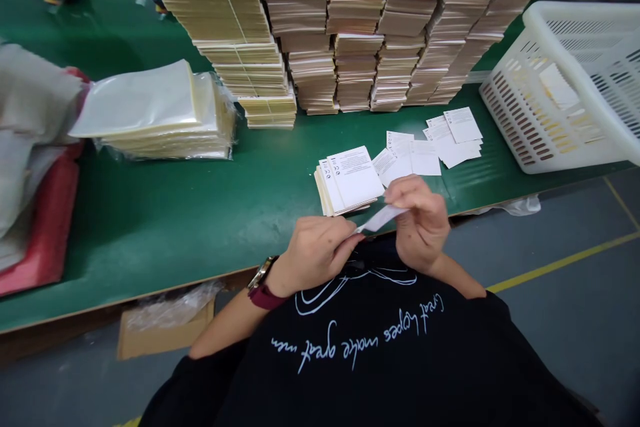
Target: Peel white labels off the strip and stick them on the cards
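Observation:
My left hand [315,250] and my right hand [420,217] both pinch one small white paper slip [381,218] close to my chest, just past the near edge of the green table [165,213]. The left fingers grip its lower left end, and the right fingers close over its upper right end. Right beyond my hands a short stack of white printed cards [350,179] lies on the table. More loose white slips [453,135] are spread to the right of that stack.
Tall stacks of tan card packs [350,20] line the table's back. A pile of clear-bagged sheets [155,113] lies at left, grey cloth on something red [35,213] at far left. A white plastic basket [565,87] sits right. A cardboard box [165,327] lies under the table.

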The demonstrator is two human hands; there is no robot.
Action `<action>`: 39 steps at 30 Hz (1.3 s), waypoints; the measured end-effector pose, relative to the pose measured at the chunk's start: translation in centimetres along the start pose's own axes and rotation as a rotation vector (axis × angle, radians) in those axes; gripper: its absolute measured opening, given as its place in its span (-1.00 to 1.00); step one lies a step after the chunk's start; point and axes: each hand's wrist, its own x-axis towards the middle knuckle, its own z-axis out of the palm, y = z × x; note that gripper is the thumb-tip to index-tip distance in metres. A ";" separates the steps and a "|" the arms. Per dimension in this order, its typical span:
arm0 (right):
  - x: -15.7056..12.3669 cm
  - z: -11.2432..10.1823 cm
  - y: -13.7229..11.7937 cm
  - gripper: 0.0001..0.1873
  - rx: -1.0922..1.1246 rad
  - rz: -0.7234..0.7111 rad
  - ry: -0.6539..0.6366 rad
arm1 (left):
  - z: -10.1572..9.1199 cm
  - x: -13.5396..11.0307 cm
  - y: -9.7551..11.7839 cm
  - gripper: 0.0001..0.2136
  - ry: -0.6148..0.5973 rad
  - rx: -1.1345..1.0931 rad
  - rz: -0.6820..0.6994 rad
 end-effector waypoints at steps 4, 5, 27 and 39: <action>1.1 -1.2 0.3 -0.89 -0.104 0.002 0.085 | -0.3 -0.1 -0.4 -0.85 0.075 0.028 0.003; 1.4 -1.4 0.5 -0.92 -0.146 0.085 0.052 | -0.3 -0.2 -0.5 -0.87 0.101 0.041 0.012; 3.1 0.7 2.6 -0.88 -0.265 0.617 -0.111 | 1.1 -0.4 -2.1 -0.92 0.152 0.095 0.136; 2.5 1.0 2.5 -0.88 -0.438 0.527 -0.174 | 1.2 -0.4 -2.2 -0.95 0.136 0.118 0.108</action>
